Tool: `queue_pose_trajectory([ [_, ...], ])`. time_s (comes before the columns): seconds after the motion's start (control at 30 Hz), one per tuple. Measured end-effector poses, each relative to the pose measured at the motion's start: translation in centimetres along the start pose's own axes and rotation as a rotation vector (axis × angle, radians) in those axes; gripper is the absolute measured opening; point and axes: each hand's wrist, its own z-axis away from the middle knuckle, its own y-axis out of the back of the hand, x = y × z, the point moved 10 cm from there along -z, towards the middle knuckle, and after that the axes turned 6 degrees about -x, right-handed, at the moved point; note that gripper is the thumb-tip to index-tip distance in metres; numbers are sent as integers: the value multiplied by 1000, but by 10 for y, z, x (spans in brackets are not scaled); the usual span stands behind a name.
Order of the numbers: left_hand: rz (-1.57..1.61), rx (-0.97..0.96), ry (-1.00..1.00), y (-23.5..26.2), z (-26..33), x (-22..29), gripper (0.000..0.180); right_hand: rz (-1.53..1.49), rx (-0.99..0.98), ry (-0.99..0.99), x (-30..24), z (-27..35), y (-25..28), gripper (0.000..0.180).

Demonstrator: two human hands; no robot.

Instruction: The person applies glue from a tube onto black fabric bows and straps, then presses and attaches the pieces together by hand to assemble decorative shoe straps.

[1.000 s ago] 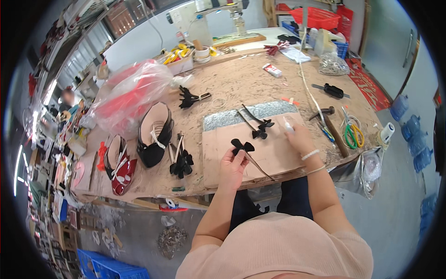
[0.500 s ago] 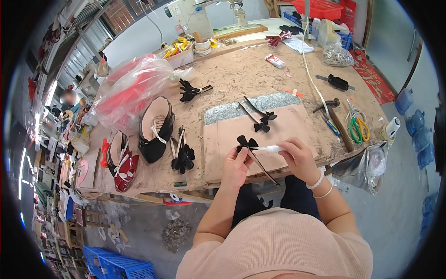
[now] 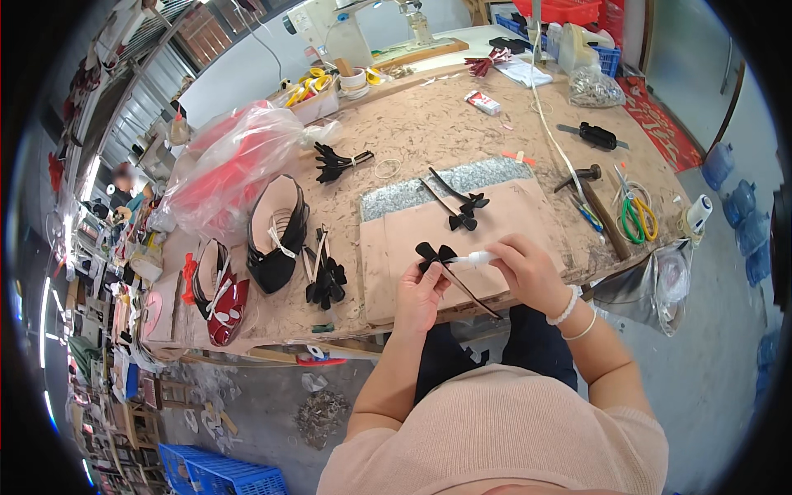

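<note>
Now, from the head camera, I see the left hand (image 3: 419, 295) with its fingers pinched on a black bow with a long strap (image 3: 435, 255), held just above the tan leather sheet (image 3: 412, 239) at the table's (image 3: 429, 136) near edge. The right hand (image 3: 528, 272) has its fingers clamped on a small white tube (image 3: 473, 259), tip at the bow. Two like bows (image 3: 464, 208) lie further up the sheet (apparently done), another bunch (image 3: 326, 280) waits beside a black shoe (image 3: 276, 235).
</note>
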Motion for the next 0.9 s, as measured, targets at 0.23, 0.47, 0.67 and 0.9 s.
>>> queue_pose_trajectory([
  [0.23, 137, -49, 64, -6, -1, -8, 13, 224, -171, 203, -9, -36, 4, 18],
  [0.47, 464, -48, 229, -16, -2, -31, 20, 698, -356, 654, -70, -62, -14, 12],
  [0.67, 635, -71, 314, -13, -3, -45, 24, 679, -461, 653, -81, -71, -23, 7],
  [0.9, 630, -108, 303, -18, 1, -40, 24, 706, -469, 617, -76, -70, -16, 6],
])
